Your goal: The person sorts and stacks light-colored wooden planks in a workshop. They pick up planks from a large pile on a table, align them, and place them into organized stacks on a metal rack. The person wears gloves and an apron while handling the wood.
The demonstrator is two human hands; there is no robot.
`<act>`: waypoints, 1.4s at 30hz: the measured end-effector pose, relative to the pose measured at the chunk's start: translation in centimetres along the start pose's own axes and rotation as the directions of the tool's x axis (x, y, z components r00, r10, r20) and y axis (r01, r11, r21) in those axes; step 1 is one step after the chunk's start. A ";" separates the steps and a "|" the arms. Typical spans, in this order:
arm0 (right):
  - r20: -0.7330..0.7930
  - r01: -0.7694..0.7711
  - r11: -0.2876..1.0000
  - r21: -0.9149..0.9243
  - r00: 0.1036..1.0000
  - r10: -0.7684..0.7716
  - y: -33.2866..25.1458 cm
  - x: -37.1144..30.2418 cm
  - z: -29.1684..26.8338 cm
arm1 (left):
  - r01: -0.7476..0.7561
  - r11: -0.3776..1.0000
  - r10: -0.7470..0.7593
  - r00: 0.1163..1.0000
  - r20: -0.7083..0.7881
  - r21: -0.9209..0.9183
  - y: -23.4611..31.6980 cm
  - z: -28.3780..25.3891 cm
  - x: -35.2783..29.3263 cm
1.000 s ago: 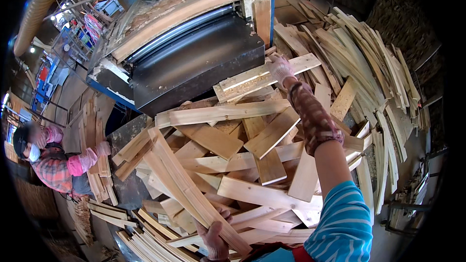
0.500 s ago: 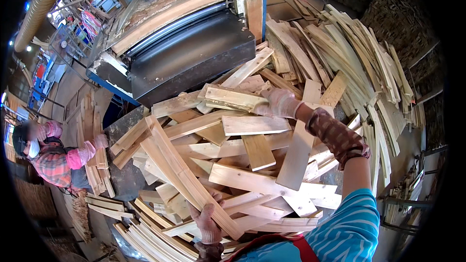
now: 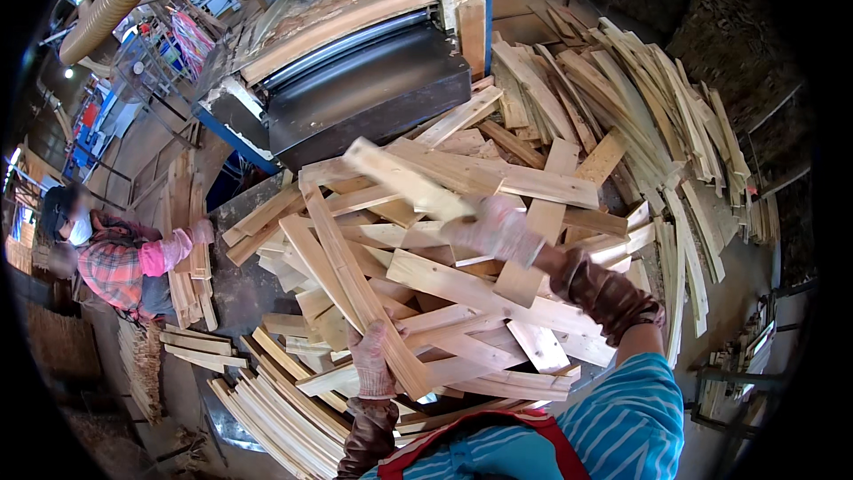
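Observation:
My left hand, in a pale knitted glove, is closed around the near end of long narrow boards, which slant up and away to the left over the pile. My right hand, gloved too and blurred by motion, grips the end of a short pale board. That board is tilted, its far end raised toward the upper left. Beneath both hands lies a loose heap of planks, among them a wide knotty plank and a plank lying crosswise.
A planer-like machine with a dark metal bed stands beyond the heap. Bowed stacked strips fill the far right. More strips lie at the near left. A person in a plaid shirt handles boards at the left.
My right hand has come nearer and slightly left, swinging the short board up at its far end. My left hand keeps hold of the long boards, which now spread slightly. The view has shifted.

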State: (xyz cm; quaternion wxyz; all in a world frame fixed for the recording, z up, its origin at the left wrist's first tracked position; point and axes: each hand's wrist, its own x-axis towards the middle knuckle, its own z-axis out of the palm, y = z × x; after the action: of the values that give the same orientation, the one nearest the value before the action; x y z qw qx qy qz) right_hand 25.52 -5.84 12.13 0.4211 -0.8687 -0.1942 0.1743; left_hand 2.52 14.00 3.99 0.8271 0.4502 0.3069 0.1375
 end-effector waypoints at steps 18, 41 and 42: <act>0.111 0.709 0.565 -0.422 0.659 -0.744 4.4 2.9 8.0 | 0.040 0.992 -0.046 0.998 -0.051 -0.121 -1.4 1.2 -1.8; 0.160 0.124 0.717 -0.686 0.987 -0.016 14.8 33.8 3.4 | 0.038 0.999 -0.037 0.997 -0.060 0.012 -3.3 -1.3 -1.0; 0.147 0.095 0.696 -0.712 0.989 0.015 14.8 32.4 3.5 | 0.063 0.998 -0.062 0.996 -0.063 0.015 -3.1 -1.1 -1.2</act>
State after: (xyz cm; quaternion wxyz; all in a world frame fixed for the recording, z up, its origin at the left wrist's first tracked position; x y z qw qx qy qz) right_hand 54.73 3.75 -6.30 0.0383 -0.9450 -0.2948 0.1367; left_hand 0.74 12.38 1.46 0.8173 0.4426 0.3479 0.1230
